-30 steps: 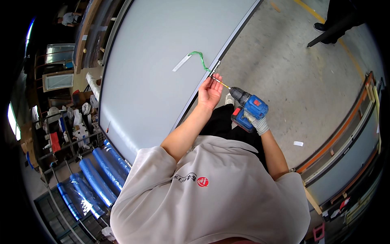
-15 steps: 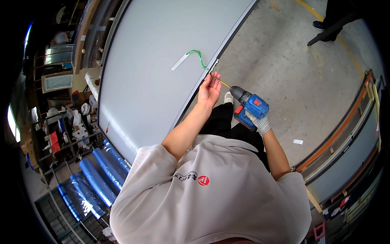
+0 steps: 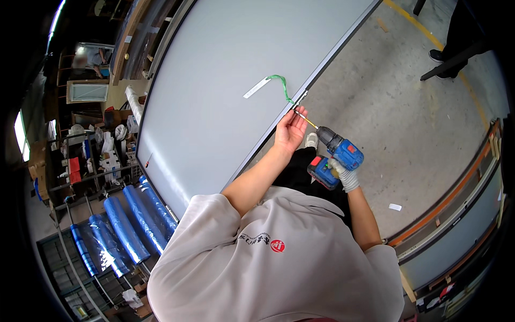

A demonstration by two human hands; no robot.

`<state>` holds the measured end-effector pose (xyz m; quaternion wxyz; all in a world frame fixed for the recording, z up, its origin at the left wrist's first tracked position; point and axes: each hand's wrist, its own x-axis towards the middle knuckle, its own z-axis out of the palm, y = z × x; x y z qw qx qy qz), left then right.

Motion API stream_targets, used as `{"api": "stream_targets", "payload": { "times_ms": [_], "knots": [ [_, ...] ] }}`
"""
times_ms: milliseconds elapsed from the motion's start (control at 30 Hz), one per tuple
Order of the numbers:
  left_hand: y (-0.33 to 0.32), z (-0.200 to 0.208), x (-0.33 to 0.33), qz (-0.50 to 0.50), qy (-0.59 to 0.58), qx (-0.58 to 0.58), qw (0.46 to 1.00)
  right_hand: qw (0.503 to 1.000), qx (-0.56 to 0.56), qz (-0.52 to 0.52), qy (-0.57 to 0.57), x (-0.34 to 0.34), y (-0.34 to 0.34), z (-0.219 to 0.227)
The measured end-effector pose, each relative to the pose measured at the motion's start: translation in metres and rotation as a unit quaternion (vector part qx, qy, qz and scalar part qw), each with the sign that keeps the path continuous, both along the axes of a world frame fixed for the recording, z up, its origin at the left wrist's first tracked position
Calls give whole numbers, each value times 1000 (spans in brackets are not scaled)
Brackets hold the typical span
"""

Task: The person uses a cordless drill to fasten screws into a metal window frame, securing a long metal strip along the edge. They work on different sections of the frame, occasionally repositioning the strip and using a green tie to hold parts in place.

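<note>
A large grey panel (image 3: 225, 64) with a dark edge lies before me. At its right edge is a small metal fitting (image 3: 302, 99), with green cord (image 3: 284, 86) tied near it and a white tag (image 3: 257, 88) on the cord's end. My left hand (image 3: 290, 132), bare and palm up, has thumb and fingers curled together at that edge, around the tip of the drill's bit; what they pinch is too small to make out. My right hand (image 3: 344, 174), in a whitish glove, grips a blue and black cordless drill (image 3: 347, 154). Its long yellowish bit (image 3: 308, 121) points at the panel edge.
Blue plastic-wrapped rolls (image 3: 124, 228) lie on a rack at lower left, below cluttered shelves (image 3: 102, 150). A screwdriver (image 3: 148, 160) rests on the panel's left side. Framed panels (image 3: 456, 214) lean at right. Another person's shoe (image 3: 437, 55) stands on the concrete floor at upper right.
My view has shifted, so panel, hands and drill appear further right and slightly lower. The drill's bit stays at the panel edge, and both hands keep nearly the same pose.
</note>
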<state>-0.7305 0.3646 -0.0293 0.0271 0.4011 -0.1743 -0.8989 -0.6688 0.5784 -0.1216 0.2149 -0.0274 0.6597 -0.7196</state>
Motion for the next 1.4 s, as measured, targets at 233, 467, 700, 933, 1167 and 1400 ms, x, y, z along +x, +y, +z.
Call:
{"api": "stream_targets", "payload": {
  "times_ms": [233, 467, 700, 933, 1167, 1400],
  "knots": [
    [1, -1, -3, 3, -1, -4, 1000, 987, -122, 8, -108, 16, 1, -32],
    [-4, -19, 2, -70, -18, -122, 990, 999, 33, 31, 27, 28, 30, -50],
    [2, -14, 12, -69, 22, -21, 997, 996, 55, -7, 68, -5, 27, 0],
    [7, -15, -8, -25, 34, 5, 999, 997, 33, -49, 54, -15, 13, 1],
    [14, -2, -23, 29, 43, 52, 997, 998, 29, -29, 41, -21, 6, 0],
    [13, 1, -22, 31, 40, 68, 996, 999, 7, -24, 22, -23, 4, -2]
  ]
}}
